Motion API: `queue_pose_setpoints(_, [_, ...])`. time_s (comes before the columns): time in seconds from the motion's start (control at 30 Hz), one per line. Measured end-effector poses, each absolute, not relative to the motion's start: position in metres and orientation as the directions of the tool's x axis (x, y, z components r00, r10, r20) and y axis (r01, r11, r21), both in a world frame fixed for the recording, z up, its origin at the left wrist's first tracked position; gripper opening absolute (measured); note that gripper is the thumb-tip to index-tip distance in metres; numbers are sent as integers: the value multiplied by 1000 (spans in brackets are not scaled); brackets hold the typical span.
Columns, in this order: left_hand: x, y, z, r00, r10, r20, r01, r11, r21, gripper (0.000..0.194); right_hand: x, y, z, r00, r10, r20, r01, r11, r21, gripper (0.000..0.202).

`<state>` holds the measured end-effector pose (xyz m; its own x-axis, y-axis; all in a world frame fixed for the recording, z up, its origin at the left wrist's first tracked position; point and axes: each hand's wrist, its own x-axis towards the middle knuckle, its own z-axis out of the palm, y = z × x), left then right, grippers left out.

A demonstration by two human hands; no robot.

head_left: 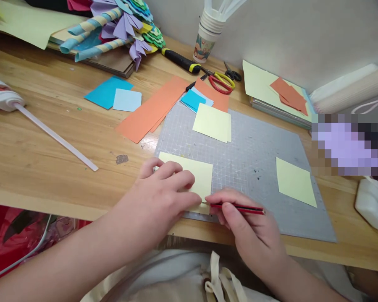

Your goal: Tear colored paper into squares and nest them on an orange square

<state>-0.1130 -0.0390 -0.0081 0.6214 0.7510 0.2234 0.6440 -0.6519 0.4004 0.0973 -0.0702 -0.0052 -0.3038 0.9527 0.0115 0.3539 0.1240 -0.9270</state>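
My right hand is closed around a red and black pencil. The pencil's tip touches the lower right part of a pale yellow square of paper. Across the left of that square rests my left hand, its fingers bent and apart, pressing the paper down; part of the sheet is hidden beneath it. Both lie on a grey cutting mat. Farther back on the mat is a small stack of pale yellow squares, and another yellow square lies to the right.
Orange strips, blue paper, red-and-yellow scissors and a black-yellow cutter lie beyond the mat. A glue gun with a glue stick sits left. Stacked paper cups and paper flowers stand at the back.
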Motion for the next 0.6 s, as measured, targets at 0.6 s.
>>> queue_pose_setpoints(0.6, [-114,-34,-12,620,762,187,600,-614,512,28,91,-67,-11,-442,888,123,490,354,-796,14])
